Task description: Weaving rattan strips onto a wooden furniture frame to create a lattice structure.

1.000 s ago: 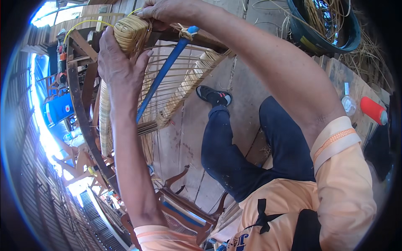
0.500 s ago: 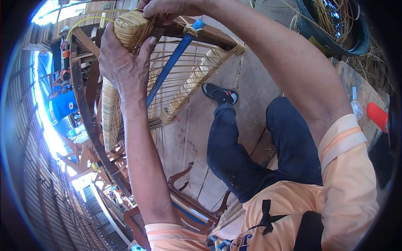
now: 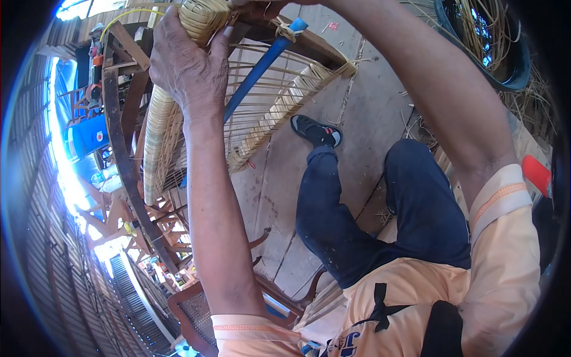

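A wooden chair frame (image 3: 315, 50) wrapped in pale rattan strips stands at the upper left. My left hand (image 3: 193, 71) grips the rounded woven rattan end (image 3: 205, 19), with fingers on its left side and thumb on its right. At the top edge, my right hand (image 3: 259, 8) is closed beside that woven end; it is partly cut off, and what its fingers hold cannot be made out. A blue pole (image 3: 259, 71) slants across the open rattan strands, bound to the frame near its top. Below my left hand runs a tightly wrapped rattan side (image 3: 159, 146).
A dark tub (image 3: 516, 74) of loose rattan strips stands at the upper right. A red object (image 3: 536, 174) lies at the right edge. Left of the frame is a blue container (image 3: 86, 138). A cane-panelled wooden piece (image 3: 193, 312) stands low by my left sleeve. My foot (image 3: 318, 130) rests on the planks.
Both hands and the woven end sit higher and slightly farther right in view, with more of the right hand cut off. My left hand keeps its grip on the woven end.
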A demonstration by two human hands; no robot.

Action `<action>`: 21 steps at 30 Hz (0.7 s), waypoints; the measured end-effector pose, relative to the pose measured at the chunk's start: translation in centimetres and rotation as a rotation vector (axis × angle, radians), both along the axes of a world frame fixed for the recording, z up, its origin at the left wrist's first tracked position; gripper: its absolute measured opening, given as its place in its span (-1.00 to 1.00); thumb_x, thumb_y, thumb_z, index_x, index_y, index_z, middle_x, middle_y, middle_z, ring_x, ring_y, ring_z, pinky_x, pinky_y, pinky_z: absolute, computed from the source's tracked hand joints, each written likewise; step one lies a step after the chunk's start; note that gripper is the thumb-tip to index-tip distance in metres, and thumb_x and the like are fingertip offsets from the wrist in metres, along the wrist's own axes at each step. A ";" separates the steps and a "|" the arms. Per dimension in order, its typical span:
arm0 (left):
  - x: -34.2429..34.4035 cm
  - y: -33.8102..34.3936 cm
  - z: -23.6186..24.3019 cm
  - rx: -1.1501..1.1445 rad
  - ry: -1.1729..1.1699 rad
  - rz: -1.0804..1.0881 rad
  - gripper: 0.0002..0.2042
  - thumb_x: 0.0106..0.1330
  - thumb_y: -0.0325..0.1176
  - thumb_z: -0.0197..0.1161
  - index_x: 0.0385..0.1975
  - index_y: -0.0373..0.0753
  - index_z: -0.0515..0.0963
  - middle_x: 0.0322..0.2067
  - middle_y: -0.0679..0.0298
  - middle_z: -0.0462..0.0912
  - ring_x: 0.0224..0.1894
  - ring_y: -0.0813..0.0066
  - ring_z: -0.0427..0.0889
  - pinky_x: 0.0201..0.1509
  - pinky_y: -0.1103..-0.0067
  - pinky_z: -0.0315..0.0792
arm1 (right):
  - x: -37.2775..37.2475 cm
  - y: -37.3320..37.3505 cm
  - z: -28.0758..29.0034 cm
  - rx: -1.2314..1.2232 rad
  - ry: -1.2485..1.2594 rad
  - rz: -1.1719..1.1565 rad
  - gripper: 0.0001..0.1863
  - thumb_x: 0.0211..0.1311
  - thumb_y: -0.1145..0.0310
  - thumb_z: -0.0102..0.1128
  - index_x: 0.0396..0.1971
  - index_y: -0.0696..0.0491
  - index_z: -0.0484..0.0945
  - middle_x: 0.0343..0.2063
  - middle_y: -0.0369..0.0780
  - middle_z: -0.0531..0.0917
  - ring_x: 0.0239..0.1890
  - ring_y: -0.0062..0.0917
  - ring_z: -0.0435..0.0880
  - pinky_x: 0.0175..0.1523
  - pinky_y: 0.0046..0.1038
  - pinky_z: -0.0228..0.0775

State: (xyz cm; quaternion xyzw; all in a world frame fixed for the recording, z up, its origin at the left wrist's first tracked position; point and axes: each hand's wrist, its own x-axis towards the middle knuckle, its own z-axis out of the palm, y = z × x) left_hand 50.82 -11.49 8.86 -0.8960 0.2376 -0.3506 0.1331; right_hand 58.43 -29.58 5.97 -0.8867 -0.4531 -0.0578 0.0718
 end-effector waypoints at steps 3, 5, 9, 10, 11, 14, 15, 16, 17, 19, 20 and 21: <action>0.2 1.0 0.3 0.025 -0.004 0.014 -0.24 0.01 0.01 0.40 0.22 -0.03 0.21 0.09 0.07 0.38 0.09 0.02 0.43 0.12 0.15 0.26 | -1.6 0.9 -3.1 1.225 0.932 -0.068 -0.82 -0.18 0.41 0.18 -0.49 0.08 0.65 -0.58 -0.15 0.65 -0.56 -0.39 0.64 -0.46 -0.39 0.44; 0.3 1.7 0.8 0.022 0.023 0.022 -0.23 0.01 0.00 0.40 0.23 -0.04 0.21 0.09 0.06 0.38 0.09 0.02 0.42 0.12 0.15 0.25 | -1.2 1.5 -1.5 0.752 0.565 -0.066 -0.83 -0.22 0.39 0.18 -0.54 0.07 0.66 -0.60 -0.16 0.65 -0.57 -0.39 0.64 -0.46 -0.39 0.43; 1.3 1.3 1.1 0.012 0.068 0.004 -0.21 -0.01 0.02 0.42 0.23 -0.06 0.20 0.09 0.04 0.39 0.08 -0.01 0.43 0.11 0.15 0.26 | -0.6 0.4 -0.9 0.329 0.219 -0.132 -0.86 -0.24 0.35 0.16 -0.67 0.07 0.65 -0.66 -0.19 0.65 -0.60 -0.42 0.64 -0.46 -0.39 0.44; 1.3 1.3 0.9 0.013 0.069 0.007 -0.21 -0.01 0.02 0.42 0.23 -0.06 0.20 0.09 0.04 0.39 0.08 -0.01 0.43 0.11 0.15 0.26 | -0.9 0.4 -0.4 0.355 0.265 -0.162 -0.85 -0.21 0.36 0.15 -0.66 0.07 0.65 -0.66 -0.19 0.64 -0.60 -0.43 0.64 -0.45 -0.39 0.44; 1.3 1.2 0.6 0.011 0.050 0.018 -0.19 -0.03 0.02 0.43 0.23 -0.08 0.20 0.09 0.04 0.39 0.07 -0.01 0.44 0.11 0.15 0.27 | -1.2 0.6 0.1 0.355 0.266 -0.159 -0.85 -0.21 0.36 0.15 -0.66 0.07 0.65 -0.66 -0.19 0.64 -0.60 -0.43 0.64 -0.45 -0.39 0.44; 1.0 0.9 0.8 0.005 0.048 0.049 -0.16 -0.06 0.02 0.45 0.22 -0.10 0.19 0.09 0.04 0.39 0.07 -0.01 0.44 0.09 0.15 0.29 | -2.1 1.4 1.0 0.562 0.625 -0.549 -0.83 -0.14 0.34 0.13 -0.65 0.10 0.65 -0.68 -0.20 0.63 -0.59 -0.47 0.65 -0.44 -0.42 0.47; 0.8 0.8 0.9 0.000 0.064 0.062 -0.15 -0.08 0.02 0.46 0.22 -0.10 0.19 0.09 0.04 0.39 0.07 -0.01 0.44 0.08 0.14 0.30 | -2.2 1.1 0.5 0.757 0.820 -0.459 -0.81 -0.08 0.33 0.12 -0.64 0.11 0.64 -0.68 -0.20 0.62 -0.60 -0.47 0.64 -0.46 -0.43 0.47; 0.8 0.7 1.0 -0.002 0.065 0.063 -0.15 -0.08 0.02 0.46 0.22 -0.10 0.19 0.09 0.04 0.39 0.07 -0.01 0.44 0.08 0.14 0.30 | -2.1 0.8 0.3 0.950 1.010 -0.362 -0.79 -0.03 0.33 0.10 -0.63 0.12 0.64 -0.69 -0.21 0.61 -0.61 -0.48 0.64 -0.48 -0.44 0.48; 0.8 0.7 1.0 0.015 0.040 0.057 -0.14 -0.10 0.02 0.47 0.22 -0.11 0.19 0.09 0.04 0.39 0.06 0.00 0.45 0.08 0.14 0.30 | -1.8 0.7 0.4 0.948 1.011 -0.363 -0.79 -0.03 0.33 0.10 -0.63 0.12 0.64 -0.69 -0.21 0.61 -0.61 -0.48 0.64 -0.48 -0.44 0.48; 0.8 0.4 0.7 0.027 0.013 0.046 -0.13 -0.12 0.01 0.48 0.22 -0.11 0.20 0.09 0.04 0.39 0.06 0.00 0.46 0.08 0.14 0.31 | -1.0 0.3 0.6 0.457 0.554 -0.273 -0.77 0.04 0.32 0.11 -0.60 0.13 0.64 -0.70 -0.20 0.60 -0.66 -0.45 0.61 -0.56 -0.44 0.47; 0.8 0.2 0.5 0.038 -0.013 0.043 -0.13 -0.13 0.01 0.49 0.21 -0.11 0.20 0.07 0.04 0.41 0.04 0.00 0.47 0.07 0.14 0.31 | -0.6 0.3 -0.1 0.455 0.551 -0.278 -0.77 0.04 0.32 0.11 -0.60 0.13 0.64 -0.70 -0.20 0.60 -0.66 -0.45 0.61 -0.56 -0.44 0.47; 0.8 -0.1 0.4 0.048 -0.039 0.038 -0.13 -0.14 0.01 0.49 0.21 -0.10 0.21 0.05 0.05 0.43 0.03 0.00 0.48 0.06 0.14 0.31 | -0.2 0.4 -1.3 0.657 0.689 -0.265 -0.75 0.08 0.28 0.12 -0.57 0.15 0.65 -0.69 -0.20 0.61 -0.67 -0.46 0.60 -0.56 -0.44 0.47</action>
